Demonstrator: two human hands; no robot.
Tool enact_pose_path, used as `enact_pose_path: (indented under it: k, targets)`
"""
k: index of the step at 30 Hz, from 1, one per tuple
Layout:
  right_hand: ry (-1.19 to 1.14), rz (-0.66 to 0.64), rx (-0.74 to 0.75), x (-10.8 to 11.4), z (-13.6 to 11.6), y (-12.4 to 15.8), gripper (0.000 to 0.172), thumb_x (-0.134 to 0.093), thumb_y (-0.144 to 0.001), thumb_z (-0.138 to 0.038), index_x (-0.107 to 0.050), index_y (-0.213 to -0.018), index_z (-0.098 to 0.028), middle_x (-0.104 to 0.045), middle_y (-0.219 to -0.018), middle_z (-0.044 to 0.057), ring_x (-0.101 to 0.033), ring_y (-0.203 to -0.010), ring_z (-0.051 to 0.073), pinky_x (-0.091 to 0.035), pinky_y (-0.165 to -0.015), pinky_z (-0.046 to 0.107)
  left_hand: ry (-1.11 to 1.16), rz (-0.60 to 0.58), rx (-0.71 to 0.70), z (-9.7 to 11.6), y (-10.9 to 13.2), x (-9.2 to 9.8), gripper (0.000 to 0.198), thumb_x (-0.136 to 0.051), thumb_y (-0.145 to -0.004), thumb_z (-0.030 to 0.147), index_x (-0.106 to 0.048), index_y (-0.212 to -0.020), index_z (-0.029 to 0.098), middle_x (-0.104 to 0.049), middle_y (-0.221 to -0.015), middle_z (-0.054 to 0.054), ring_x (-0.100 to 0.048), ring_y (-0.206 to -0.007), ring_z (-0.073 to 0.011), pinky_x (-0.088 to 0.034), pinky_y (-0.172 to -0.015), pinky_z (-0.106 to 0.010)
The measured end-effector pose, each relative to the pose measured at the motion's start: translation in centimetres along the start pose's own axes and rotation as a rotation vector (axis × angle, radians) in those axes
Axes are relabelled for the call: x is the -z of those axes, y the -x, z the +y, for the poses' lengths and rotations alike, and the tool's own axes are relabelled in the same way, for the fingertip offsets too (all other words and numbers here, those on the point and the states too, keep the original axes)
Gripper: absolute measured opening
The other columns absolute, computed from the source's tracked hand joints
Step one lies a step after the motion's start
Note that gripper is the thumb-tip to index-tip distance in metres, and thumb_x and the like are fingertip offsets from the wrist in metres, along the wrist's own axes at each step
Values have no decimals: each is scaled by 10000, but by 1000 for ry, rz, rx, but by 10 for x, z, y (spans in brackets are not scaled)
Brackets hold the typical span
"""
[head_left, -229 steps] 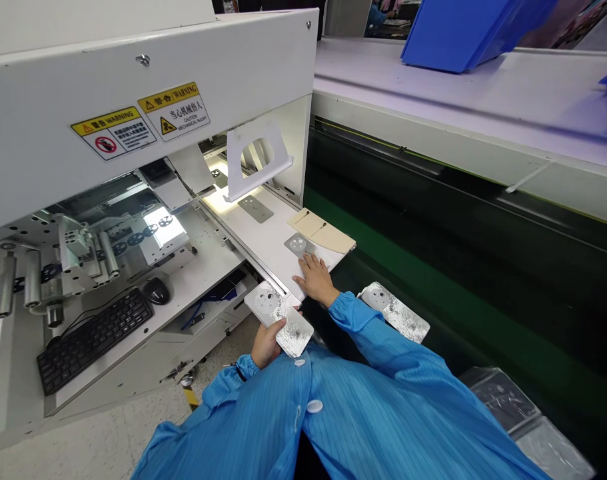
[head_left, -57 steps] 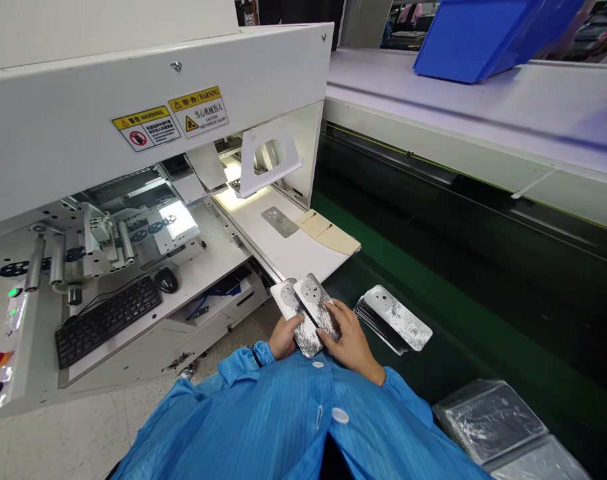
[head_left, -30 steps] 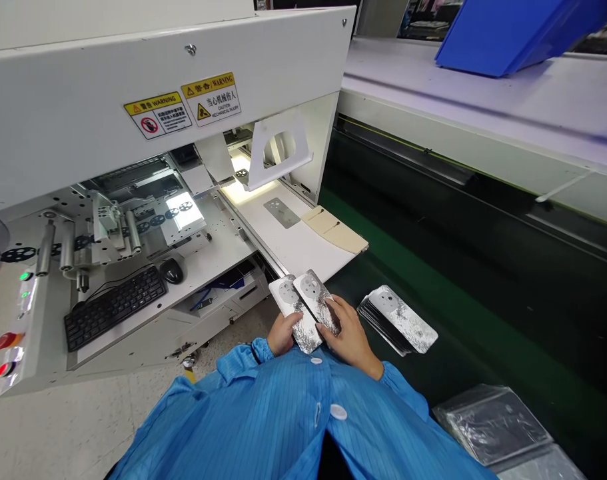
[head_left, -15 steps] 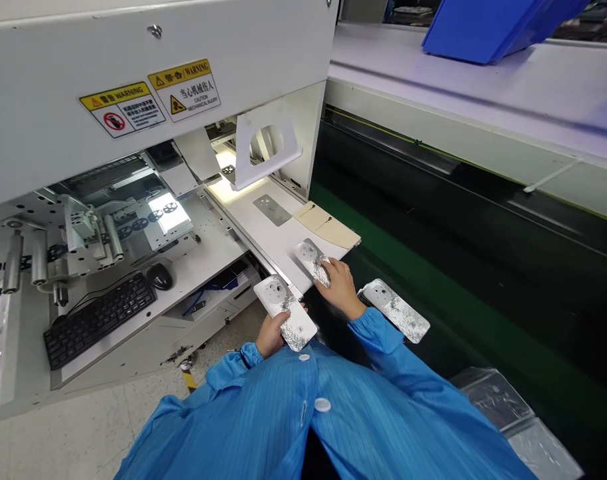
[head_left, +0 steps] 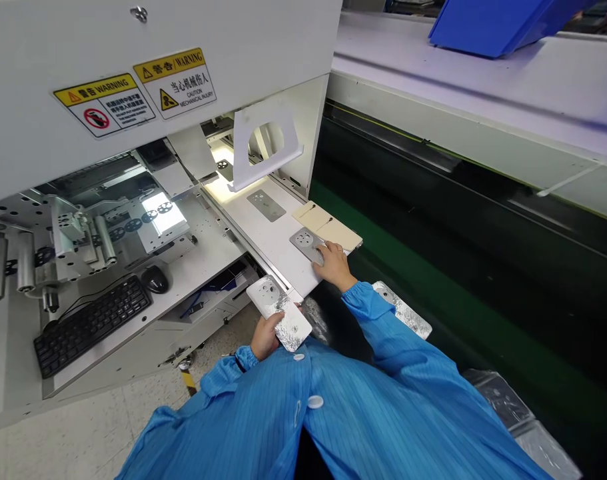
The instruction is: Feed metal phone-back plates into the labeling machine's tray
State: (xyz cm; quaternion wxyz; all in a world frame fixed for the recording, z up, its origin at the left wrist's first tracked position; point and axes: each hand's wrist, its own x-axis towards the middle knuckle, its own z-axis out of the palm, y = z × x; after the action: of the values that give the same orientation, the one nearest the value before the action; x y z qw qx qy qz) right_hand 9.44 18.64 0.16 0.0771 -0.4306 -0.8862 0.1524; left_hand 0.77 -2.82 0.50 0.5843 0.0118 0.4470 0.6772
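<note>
In my left hand (head_left: 264,337), close to my coat, is a silver phone back panel (head_left: 289,324) with round camera holes and a crinkled, shiny surface. Its fingers wrap under the panel's near edge. My right hand (head_left: 334,265) has its fingers on the near end of a grey phone back panel (head_left: 303,241), which lies flat or nearly flat at the front of the white conveyor belt (head_left: 270,235). Whether it fully touches the belt I cannot tell. Farther up the belt lies another grey panel (head_left: 266,205).
A beige plate (head_left: 328,225) borders the belt's right side. Another silver panel (head_left: 408,313) shows beyond my right sleeve. Left are a keyboard (head_left: 90,323), a mouse (head_left: 154,279) and machine rollers (head_left: 103,237). A white bracket (head_left: 268,150) overhangs the belt. A blue bin (head_left: 488,27) stands behind.
My right hand has moved slightly forward, and its panel has gone from tilted and shiny to flatter and grey on the belt. My left hand keeps its panel. The view has shifted slightly.
</note>
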Motion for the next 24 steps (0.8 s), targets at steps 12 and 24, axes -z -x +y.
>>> enact_pose_path:
  k: [12,24]
  targets:
    - [64,-48,92,-5,-12,19,566,-552,-824,-359,-443,-1322,-115,-311,-1457,152,-234,-1337,332,-223,-1071,463,-11,0,23,2,-5,-7,452,-699,-564,289,-667,-967,86,-718,-939,-149,-574,-1091,-359,-421,-953,-473]
    - [92,-88,114,-26,-28,28,614,-392,-900,-499,-382,-1376,-112,-281,-1486,122,-178,-1376,320,-151,-1102,484,-5,2,20,-3,-10,-8,476,-691,-570,271,-648,-1006,85,-713,-954,-156,-571,-1097,-367,-412,-964,-487]
